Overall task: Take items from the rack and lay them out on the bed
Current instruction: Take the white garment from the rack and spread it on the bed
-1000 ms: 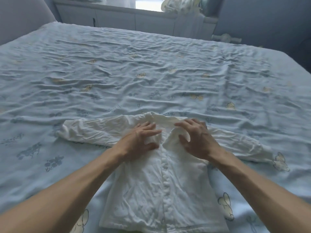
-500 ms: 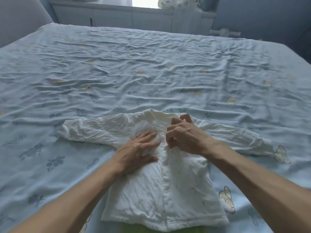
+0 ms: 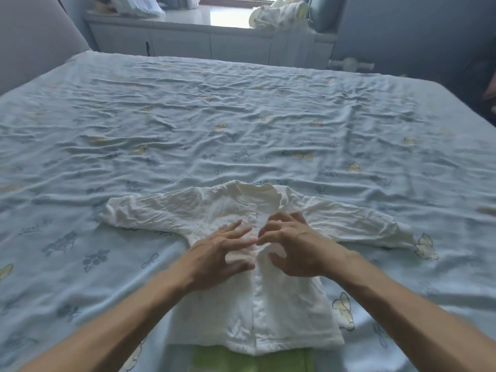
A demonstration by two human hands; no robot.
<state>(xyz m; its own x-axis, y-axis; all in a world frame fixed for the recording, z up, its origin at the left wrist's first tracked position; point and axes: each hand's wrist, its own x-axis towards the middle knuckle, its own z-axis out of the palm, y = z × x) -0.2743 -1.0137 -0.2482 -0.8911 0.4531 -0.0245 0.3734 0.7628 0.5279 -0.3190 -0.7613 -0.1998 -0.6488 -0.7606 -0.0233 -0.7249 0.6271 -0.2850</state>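
Observation:
A small white long-sleeved shirt (image 3: 281, 315) lies face up on the bed (image 3: 241, 124) near its front edge, both sleeves spread out sideways and the button placket running down the middle. My left hand (image 3: 222, 253) rests flat on the shirt's chest, just left of the placket, fingers spread. My right hand (image 3: 295, 245) hovers over the chest just right of the placket, fingers curled and apart, fingertips nearly meeting the left hand's. Neither hand grips the cloth.
The bed carries a wrinkled pale blue sheet with flower and rabbit prints. A green cloth (image 3: 249, 361) shows under the shirt's hem. A grey headboard (image 3: 32, 38) stands at the left. A white cabinet (image 3: 188, 47) with a heap of clothes (image 3: 279, 14) runs behind the bed.
My right hand, which was pinching the shirt's front by the collar, has let go and come down to the chest with fingers spread. My left hand slid slightly toward the placket.

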